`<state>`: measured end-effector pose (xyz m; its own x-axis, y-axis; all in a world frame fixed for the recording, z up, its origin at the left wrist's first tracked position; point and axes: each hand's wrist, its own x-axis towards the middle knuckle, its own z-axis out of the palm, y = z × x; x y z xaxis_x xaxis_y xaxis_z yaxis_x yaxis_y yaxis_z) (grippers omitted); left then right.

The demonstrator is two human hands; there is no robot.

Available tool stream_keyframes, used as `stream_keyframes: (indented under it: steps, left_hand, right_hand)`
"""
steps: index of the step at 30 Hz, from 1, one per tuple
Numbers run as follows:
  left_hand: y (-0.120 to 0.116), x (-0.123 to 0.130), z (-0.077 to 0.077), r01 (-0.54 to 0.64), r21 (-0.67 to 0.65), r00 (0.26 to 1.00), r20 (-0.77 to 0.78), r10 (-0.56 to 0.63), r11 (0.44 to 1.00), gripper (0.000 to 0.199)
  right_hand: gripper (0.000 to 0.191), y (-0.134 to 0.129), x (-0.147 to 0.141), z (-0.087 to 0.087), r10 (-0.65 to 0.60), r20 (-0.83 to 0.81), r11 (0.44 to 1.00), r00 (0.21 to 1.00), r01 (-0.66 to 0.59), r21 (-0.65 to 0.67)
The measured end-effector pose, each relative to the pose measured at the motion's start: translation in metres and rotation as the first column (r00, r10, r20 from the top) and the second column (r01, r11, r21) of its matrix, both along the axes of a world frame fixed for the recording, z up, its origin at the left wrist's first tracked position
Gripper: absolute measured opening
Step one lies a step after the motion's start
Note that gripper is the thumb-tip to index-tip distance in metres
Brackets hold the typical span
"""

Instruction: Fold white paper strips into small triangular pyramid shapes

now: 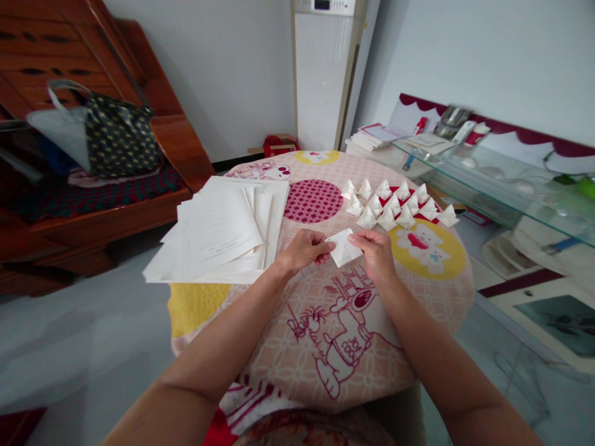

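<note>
- We have a small folded paper (pixel 344 249) between the two hands, over the near middle of the tabletop; whether its lower corner touches the cloth, we cannot tell.
- Our left hand (pixel 307 251) is nearly closed, thumb pressed over curled fingers, pinching the paper's left corner.
- Our right hand (pixel 377 253) pinches the opposite side, thumb laid on top near the edge; its fingers underneath are mostly hidden.
- We judge the step in hand to be folding: the sheet looks like a flat, many-layered square, without the raised points of the finished-looking pieces.
- The next move, as we read it, calls for one hand steadying the layers while the other lines up an edge and creases it firmly; loose layers could slip askew.
- Just beyond the right hand, our peaked paper pieces (pixel 386 219) stand in loose rows on the tabletop (pixel 385 378), some over a red patch.
- Left of the hands lies our uneven stack of paper sheets (pixel 216 238), some printed.
- Farther right, we see a glass shelf (pixel 515 197) bearing household things.
</note>
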<state>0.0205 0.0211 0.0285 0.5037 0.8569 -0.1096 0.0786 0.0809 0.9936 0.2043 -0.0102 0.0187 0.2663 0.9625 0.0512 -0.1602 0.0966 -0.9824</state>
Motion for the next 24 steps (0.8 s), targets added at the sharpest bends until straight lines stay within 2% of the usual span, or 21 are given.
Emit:
stream_keyframes:
  steps: [6,9,15,21,24]
  left_hand:
    - [-0.003,0.002,0.002,-0.015,-0.077,0.998,0.053,0.019,0.997,0.033]
    - [-0.006,0.009,-0.002,-0.002,-0.127,1.0,0.023,0.005,0.992,0.032]
    - [-0.007,0.017,-0.011,-0.003,-0.107,1.0,-0.004,0.002,0.994,0.034]
    - [-0.013,0.018,-0.006,0.046,-0.175,0.998,0.043,-0.039,0.984,0.03]
    - [-0.012,0.016,-0.004,0.053,-0.142,0.998,0.031,-0.049,0.988,0.029]
  right_hand:
    - [0.015,0.0,-0.002,0.003,-0.063,-0.063,0.998,0.996,0.063,0.006]
    - [0.015,0.0,-0.003,0.001,-0.077,-0.081,0.997,0.994,0.077,0.006]
    - [0.015,-0.001,-0.006,-0.001,-0.088,-0.091,0.996,0.992,0.085,-0.037]
    - [0.018,0.002,-0.004,-0.002,-0.135,-0.118,0.99,0.984,0.13,-0.051]
    - [0.02,0.004,-0.004,-0.003,-0.163,-0.154,0.986,0.975,0.156,-0.057]
